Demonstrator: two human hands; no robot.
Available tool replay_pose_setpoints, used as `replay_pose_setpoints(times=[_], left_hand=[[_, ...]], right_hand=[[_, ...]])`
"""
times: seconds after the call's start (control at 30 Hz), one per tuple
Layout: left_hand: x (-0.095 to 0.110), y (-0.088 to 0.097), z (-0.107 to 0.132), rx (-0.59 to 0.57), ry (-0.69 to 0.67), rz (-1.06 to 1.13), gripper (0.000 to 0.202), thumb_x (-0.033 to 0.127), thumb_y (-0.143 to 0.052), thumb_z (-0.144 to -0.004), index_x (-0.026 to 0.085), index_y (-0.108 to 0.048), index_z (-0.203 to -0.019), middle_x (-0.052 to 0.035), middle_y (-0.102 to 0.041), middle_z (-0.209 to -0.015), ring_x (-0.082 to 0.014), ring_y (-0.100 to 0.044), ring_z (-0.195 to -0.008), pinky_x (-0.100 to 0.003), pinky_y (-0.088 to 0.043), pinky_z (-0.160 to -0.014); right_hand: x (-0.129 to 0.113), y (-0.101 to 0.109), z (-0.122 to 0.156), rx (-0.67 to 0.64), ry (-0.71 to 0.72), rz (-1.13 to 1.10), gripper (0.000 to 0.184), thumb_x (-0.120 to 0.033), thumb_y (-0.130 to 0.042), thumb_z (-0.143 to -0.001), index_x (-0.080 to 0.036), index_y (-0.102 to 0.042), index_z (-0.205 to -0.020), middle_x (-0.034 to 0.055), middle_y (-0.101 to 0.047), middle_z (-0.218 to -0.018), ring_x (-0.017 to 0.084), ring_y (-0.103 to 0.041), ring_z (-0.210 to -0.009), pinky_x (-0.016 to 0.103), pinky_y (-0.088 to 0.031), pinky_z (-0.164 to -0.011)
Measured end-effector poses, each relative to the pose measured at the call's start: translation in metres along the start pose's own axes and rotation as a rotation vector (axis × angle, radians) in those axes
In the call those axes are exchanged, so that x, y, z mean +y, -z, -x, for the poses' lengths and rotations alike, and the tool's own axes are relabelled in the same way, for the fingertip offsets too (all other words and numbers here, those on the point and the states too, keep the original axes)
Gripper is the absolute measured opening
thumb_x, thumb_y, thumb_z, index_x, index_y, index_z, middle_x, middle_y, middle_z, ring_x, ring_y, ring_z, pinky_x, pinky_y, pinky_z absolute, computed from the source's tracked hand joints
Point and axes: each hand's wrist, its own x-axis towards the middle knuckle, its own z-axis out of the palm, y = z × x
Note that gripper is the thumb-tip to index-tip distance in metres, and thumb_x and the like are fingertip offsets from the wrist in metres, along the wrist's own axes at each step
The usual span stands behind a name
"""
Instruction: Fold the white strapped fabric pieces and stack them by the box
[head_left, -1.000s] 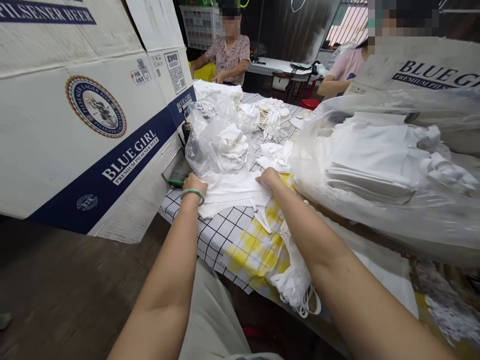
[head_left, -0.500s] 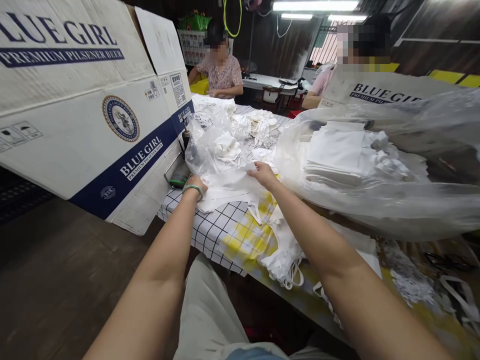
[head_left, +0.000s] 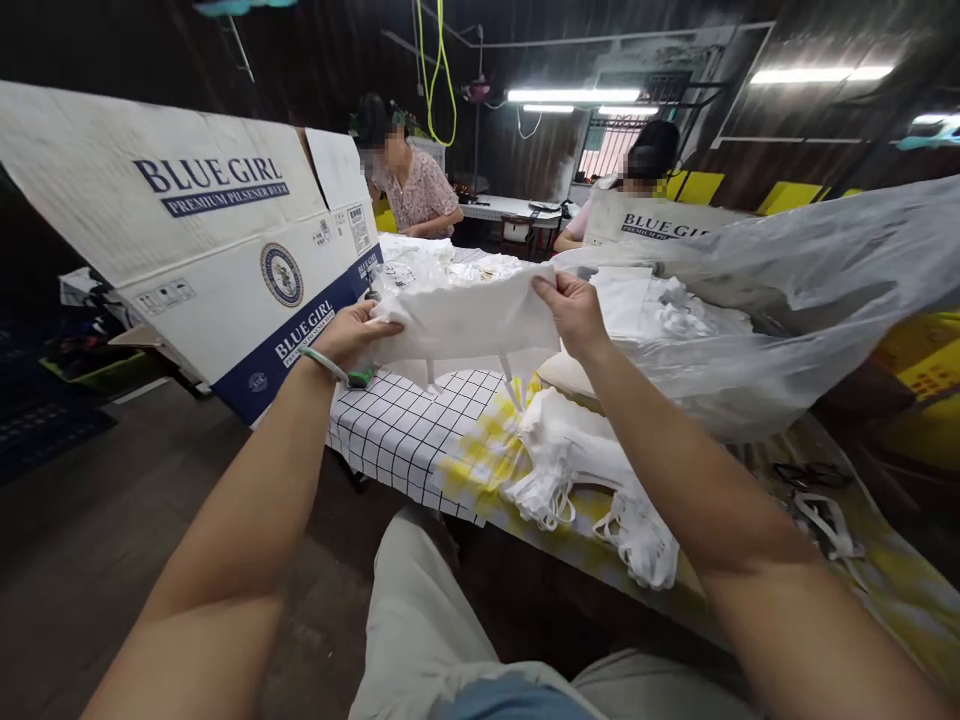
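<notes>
A stack of flat white cloth pieces [head_left: 469, 322] is held up above the checked tablecloth [head_left: 401, 430], with short tabs hanging from its lower edge. My left hand [head_left: 352, 332] is closed on its left end; a green bangle sits on that wrist. My right hand [head_left: 571, 312] pinches the stack's upper right corner. Below my right forearm lies a heap of white pieces with loops [head_left: 581, 475] on the yellow part of the cloth.
A big Blue Girl beer carton [head_left: 217, 250] stands at the left table edge. A large clear plastic bag of white pieces [head_left: 750, 310] fills the right. Two other people sit at the far end. Dark floor lies to the left.
Both hands have lifted the white stack off the tablecloth and hold it up in the air. The camera has tilted upward, showing more of the room.
</notes>
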Motion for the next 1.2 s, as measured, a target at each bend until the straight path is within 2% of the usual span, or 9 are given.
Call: replay_pose_setpoints(times=[0.13, 0.3, 0.43, 0.57, 0.7, 0.83, 1.0, 1.1, 1.2], left_hand=[[0.036, -0.034, 0.017, -0.030, -0.078, 0.119, 0.048, 0.030, -0.087, -0.050, 0.014, -0.067, -0.091, -0.0062, -0.071, -0.089, -0.0210, -0.067, -0.082, -0.034, -0.055, -0.078], [0.058, -0.082, 0.039, -0.121, -0.138, 0.213, 0.043, 0.020, -0.082, -0.057, 0.014, -0.066, -0.096, -0.0067, -0.071, -0.094, -0.0248, -0.066, -0.097, -0.039, -0.054, -0.089], [0.063, -0.113, 0.057, -0.173, -0.135, 0.245, 0.026, 0.025, -0.080, -0.063, 0.014, -0.063, -0.079, -0.0061, -0.070, -0.088, -0.0238, -0.067, -0.095, -0.038, -0.055, -0.085], [0.061, -0.136, 0.075, -0.207, -0.116, 0.220, 0.025, 0.028, -0.080, -0.065, 0.017, -0.058, -0.073, -0.0026, -0.066, -0.077, -0.0204, -0.068, -0.081, -0.033, -0.058, -0.072], [0.056, -0.152, 0.084, -0.337, -0.083, 0.243, 0.023, 0.025, -0.080, -0.063, 0.017, -0.059, -0.070, -0.0010, -0.063, -0.069, -0.0177, -0.067, -0.073, -0.030, -0.056, -0.070], [0.026, -0.174, 0.064, -0.427, 0.041, 0.200, 0.028, 0.028, -0.083, -0.055, 0.015, -0.064, -0.071, -0.0036, -0.064, -0.068, -0.0168, -0.064, -0.067, -0.028, -0.054, -0.064], [-0.056, -0.231, 0.025, -0.340, 0.265, 0.022, 0.032, 0.025, -0.083, -0.045, 0.014, -0.060, -0.064, -0.0009, -0.061, -0.062, -0.0126, -0.059, -0.061, -0.027, -0.052, -0.063], [-0.102, -0.264, 0.014, -0.309, 0.337, -0.108, 0.030, 0.026, -0.081, -0.046, 0.015, -0.056, -0.058, 0.0016, -0.055, -0.054, -0.0123, -0.056, -0.056, -0.027, -0.050, -0.060], [-0.130, -0.280, 0.006, -0.329, 0.374, -0.229, 0.028, 0.027, -0.081, -0.044, 0.015, -0.059, -0.057, 0.0019, -0.054, -0.051, -0.0137, -0.054, -0.054, -0.028, -0.047, -0.057]], right_hand=[[-0.039, 0.037, 0.017, 0.126, 0.020, 0.058, 0.024, -0.040, -0.071, -0.074, -0.018, -0.066, -0.081, -0.0028, -0.063, -0.072, 0.012, -0.058, -0.067, 0.024, -0.048, -0.063], [-0.079, 0.086, 0.058, 0.223, 0.032, 0.094, 0.021, -0.038, -0.070, -0.077, -0.019, -0.066, -0.084, -0.0031, -0.063, -0.071, 0.014, -0.063, -0.077, 0.025, -0.052, -0.070], [-0.102, 0.119, 0.102, 0.291, 0.020, 0.125, 0.024, -0.041, -0.070, -0.077, -0.019, -0.065, -0.082, -0.0024, -0.064, -0.072, 0.015, -0.065, -0.081, 0.025, -0.053, -0.070], [-0.117, 0.144, 0.151, 0.375, -0.038, 0.137, 0.030, -0.047, -0.072, -0.073, -0.020, -0.065, -0.081, -0.0024, -0.065, -0.072, 0.015, -0.065, -0.079, 0.025, -0.054, -0.067], [-0.119, 0.162, 0.199, 0.388, -0.115, 0.115, 0.037, -0.050, -0.077, -0.065, -0.020, -0.067, -0.084, -0.0017, -0.068, -0.073, 0.017, -0.066, -0.076, 0.027, -0.055, -0.067], [-0.087, 0.186, 0.228, 0.426, -0.257, 0.099, 0.043, -0.051, -0.080, -0.058, -0.019, -0.068, -0.084, -0.0002, -0.070, -0.074, 0.018, -0.066, -0.075, 0.030, -0.054, -0.071], [0.001, 0.223, 0.230, 0.579, -0.496, 0.373, 0.045, -0.055, -0.067, -0.067, -0.015, -0.065, -0.088, 0.0033, -0.071, -0.077, 0.019, -0.066, -0.074, 0.030, -0.053, -0.068], [0.049, 0.238, 0.230, 0.619, -0.576, 0.470, 0.035, -0.043, -0.062, -0.073, -0.012, -0.064, -0.088, 0.0063, -0.072, -0.081, 0.018, -0.066, -0.075, 0.029, -0.052, -0.068], [0.077, 0.250, 0.233, 0.599, -0.651, 0.557, 0.029, -0.029, -0.061, -0.072, -0.009, -0.064, -0.093, 0.0080, -0.072, -0.084, 0.018, -0.066, -0.074, 0.027, -0.051, -0.067]])
